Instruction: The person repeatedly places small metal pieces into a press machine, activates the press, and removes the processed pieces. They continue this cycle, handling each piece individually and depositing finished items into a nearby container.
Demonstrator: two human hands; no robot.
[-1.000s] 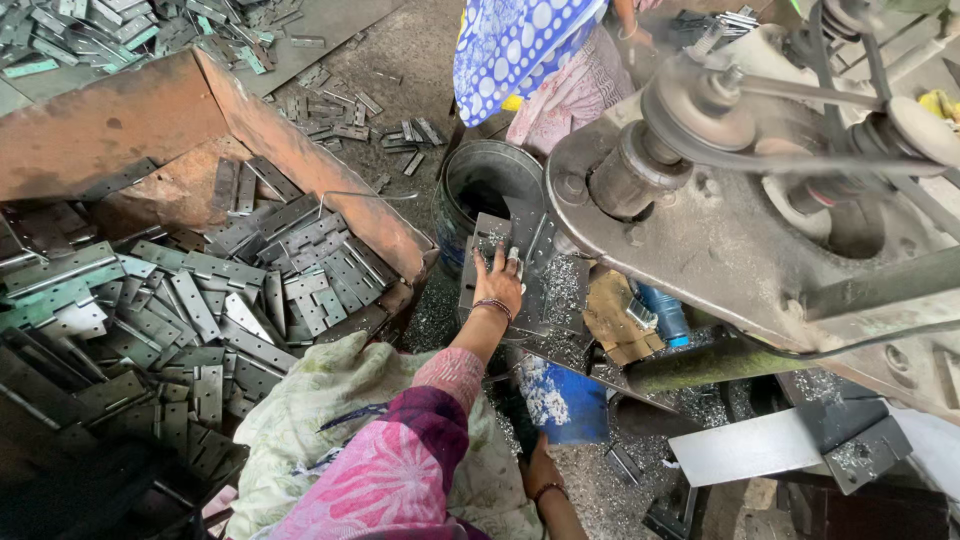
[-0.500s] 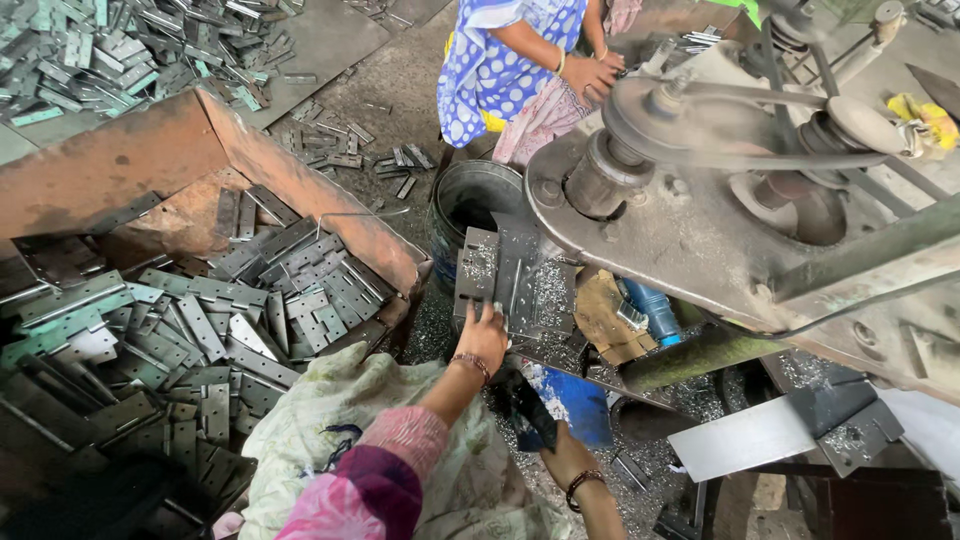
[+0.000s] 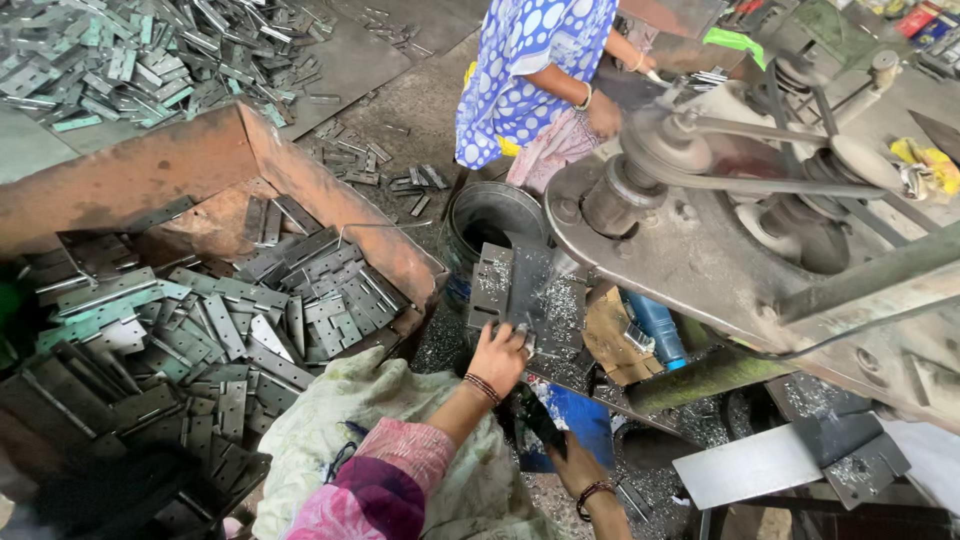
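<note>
My left hand [image 3: 497,355], on a pink-sleeved arm, rests at the near edge of a flat grey metal plate [image 3: 520,280] strewn with shavings. Its fingers curl on a small shiny metal piece [image 3: 522,338] there. Lower down, my right hand [image 3: 575,468], with a bangle on the wrist, grips a dark flat metal piece [image 3: 535,420] over a blue container [image 3: 585,420]. A rusty bin [image 3: 300,170] on my left holds several grey metal hinges [image 3: 250,320].
A large belt-driven press machine [image 3: 720,230] fills the right side. Another person in a blue dotted garment [image 3: 530,70] works behind it. A dark round tub [image 3: 495,215] stands beside the plate. More hinges [image 3: 150,60] lie heaped at the far left.
My left hand has drawn back from the top of the plate to its near edge. My right hand has come into view holding the dark piece. The view has tilted upward.
</note>
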